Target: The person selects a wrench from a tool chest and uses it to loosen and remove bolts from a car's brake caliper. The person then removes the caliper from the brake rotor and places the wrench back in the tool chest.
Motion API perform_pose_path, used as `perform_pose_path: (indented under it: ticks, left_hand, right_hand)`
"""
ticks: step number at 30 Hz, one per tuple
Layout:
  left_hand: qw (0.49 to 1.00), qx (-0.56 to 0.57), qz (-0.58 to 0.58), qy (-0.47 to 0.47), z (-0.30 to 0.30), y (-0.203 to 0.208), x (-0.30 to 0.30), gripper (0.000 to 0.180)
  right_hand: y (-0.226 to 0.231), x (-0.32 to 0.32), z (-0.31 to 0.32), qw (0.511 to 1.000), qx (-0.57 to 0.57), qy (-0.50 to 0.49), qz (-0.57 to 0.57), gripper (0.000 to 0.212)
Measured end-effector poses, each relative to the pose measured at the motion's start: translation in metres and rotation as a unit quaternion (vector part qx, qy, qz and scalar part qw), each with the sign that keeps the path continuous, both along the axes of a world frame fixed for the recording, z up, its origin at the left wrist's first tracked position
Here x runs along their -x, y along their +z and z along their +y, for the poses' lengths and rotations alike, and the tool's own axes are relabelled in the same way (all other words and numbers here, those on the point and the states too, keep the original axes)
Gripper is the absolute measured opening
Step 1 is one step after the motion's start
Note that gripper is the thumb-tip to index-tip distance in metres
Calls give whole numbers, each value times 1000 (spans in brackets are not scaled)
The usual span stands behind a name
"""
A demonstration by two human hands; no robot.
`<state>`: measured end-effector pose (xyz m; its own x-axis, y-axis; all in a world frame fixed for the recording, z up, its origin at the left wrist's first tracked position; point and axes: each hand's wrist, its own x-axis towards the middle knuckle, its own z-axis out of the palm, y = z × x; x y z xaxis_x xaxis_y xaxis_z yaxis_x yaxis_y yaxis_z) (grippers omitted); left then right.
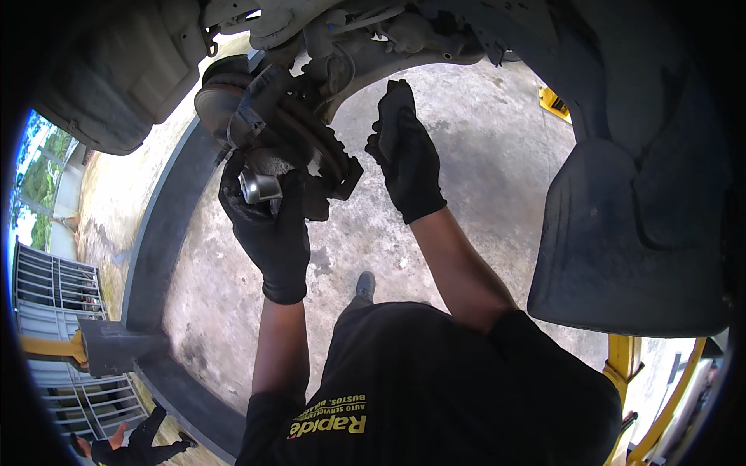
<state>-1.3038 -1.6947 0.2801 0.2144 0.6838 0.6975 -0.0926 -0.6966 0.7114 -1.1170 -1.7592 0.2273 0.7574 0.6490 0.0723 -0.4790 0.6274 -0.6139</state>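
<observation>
Black gloves cover both my hands. My left hand (272, 233) is closed about the dark brake caliper, from which a shiny silver cylinder (262, 187) like a piston shows between thumb and fingers. Just above it hangs the brown, rusty brake disc (307, 128), with a dark notched bracket (347, 172) at its lower right edge. My right hand (409, 159), raised to the right of the disc and apart from it, grips a dark flat piece that looks like a brake pad (398, 97). The fingers partly hide this piece.
Overhead spans the raised vehicle's underside (396, 31), with a dark wheel-arch liner (622, 248) hanging low on the right. A dark grey lift frame (167, 210) curves along the left. Yellow lift posts (622, 361) stand lower right. Another person (132, 443) is at lower left.
</observation>
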Motion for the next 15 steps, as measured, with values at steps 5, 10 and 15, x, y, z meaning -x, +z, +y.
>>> perform_pose_path:
  ticks: [5,10,15]
  left_hand:
    - [934,224,-134,-245,-45,1,21,63]
    - [905,286,3,-316,-79,-18,33,62]
    - [909,215,100,-343,-97,-71,13,53]
  right_hand:
    - [-8,24,-62,993,1,120,-1,39]
    - [-10,78,-136,954,-34,288,76,54]
    - [-27,123,-173,988,86,127,-13,54]
